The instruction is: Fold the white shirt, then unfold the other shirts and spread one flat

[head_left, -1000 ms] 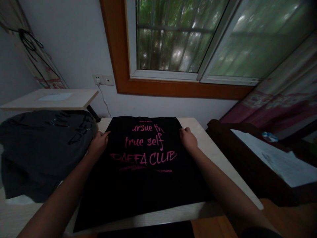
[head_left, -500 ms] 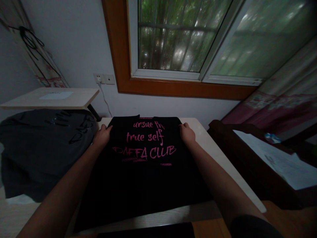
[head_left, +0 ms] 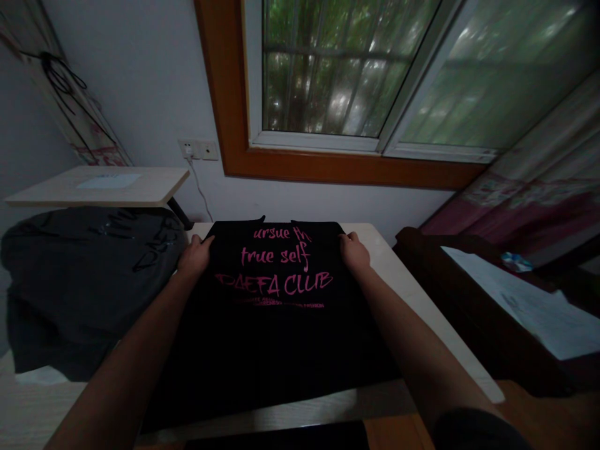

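Observation:
A black T-shirt (head_left: pixel 276 350) with pink lettering lies spread over the pale table (head_left: pixel 398 275), its far edge near the wall. My left hand (head_left: pixel 194 253) is closed on the shirt's far left edge, the thumb resting on the cloth. On the opposite side, my right hand (head_left: pixel 355 251) grips the far right edge in the same way. Between the hands the printed cloth looks fairly flat. The fingers beneath the fabric are hidden.
At left, a dark grey garment (head_left: pixel 84 281) is draped below a small raised shelf (head_left: pixel 154 187) bearing a paper. A dark brown piece of furniture (head_left: pixel 450 300) with white sheets (head_left: pixel 515 306) stands right of the table. Behind are a window (head_left: pixel 337 75) and a wall socket (head_left: pixel 199 150).
The shirt's printed part has shifted slightly: the top small line is now out of sight and the lower small line shows more fully. Both hands keep their hold in nearly the same places.

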The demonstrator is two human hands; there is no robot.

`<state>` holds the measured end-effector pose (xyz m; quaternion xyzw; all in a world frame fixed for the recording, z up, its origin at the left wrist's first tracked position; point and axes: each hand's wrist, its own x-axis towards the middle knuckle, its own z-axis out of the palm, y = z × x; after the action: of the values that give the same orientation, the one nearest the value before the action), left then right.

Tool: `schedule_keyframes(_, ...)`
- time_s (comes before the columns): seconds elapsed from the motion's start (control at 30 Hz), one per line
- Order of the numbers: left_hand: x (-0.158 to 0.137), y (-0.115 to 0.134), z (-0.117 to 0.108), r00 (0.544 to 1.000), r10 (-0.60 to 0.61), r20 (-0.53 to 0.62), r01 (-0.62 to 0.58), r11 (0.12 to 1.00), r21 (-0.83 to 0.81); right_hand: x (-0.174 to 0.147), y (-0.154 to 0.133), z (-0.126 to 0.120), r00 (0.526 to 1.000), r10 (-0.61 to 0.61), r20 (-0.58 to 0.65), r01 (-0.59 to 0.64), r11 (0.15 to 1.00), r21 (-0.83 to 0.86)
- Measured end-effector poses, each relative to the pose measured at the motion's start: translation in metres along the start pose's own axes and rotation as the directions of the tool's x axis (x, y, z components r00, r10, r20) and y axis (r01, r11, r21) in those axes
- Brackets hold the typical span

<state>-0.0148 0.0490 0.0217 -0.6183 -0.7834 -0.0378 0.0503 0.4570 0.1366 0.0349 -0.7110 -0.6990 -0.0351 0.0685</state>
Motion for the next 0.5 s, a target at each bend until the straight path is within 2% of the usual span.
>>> schedule_keyframes(0.27, -0.038, 0.004, -0.001, 0.989, -0.033, -0.146, 0.033, 0.999, -0.001, -0.026, 0.008, 0.000, 0.998, -0.028, -0.063, 0.027, 0.999, -0.024)
schedule_keyframes(0.5, -0.072, 0.010, -0.011, 0.986, -0.004, -0.165, 0.007, 1.000, 0.017, -0.054, 0.021, -0.001, 0.997, -0.014, -0.077, 0.015, 1.000, 0.009)
